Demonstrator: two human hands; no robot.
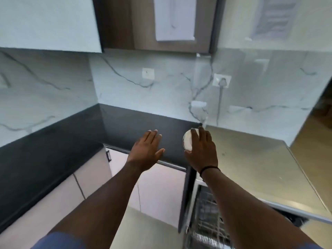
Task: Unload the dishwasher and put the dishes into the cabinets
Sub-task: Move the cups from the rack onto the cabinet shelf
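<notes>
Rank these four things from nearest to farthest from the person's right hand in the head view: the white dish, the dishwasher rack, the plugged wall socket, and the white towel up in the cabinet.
1. White dish: held in the right hand itself.
2. Dishwasher rack: below the hand, beside the forearm.
3. Plugged wall socket: on the wall beyond the hand.
4. White towel: highest, in the cabinet above.

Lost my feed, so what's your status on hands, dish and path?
Left hand open, empty, above the black counter. Right hand grips a small white dish. Upper cabinet shut. Nothing blocking.
</notes>
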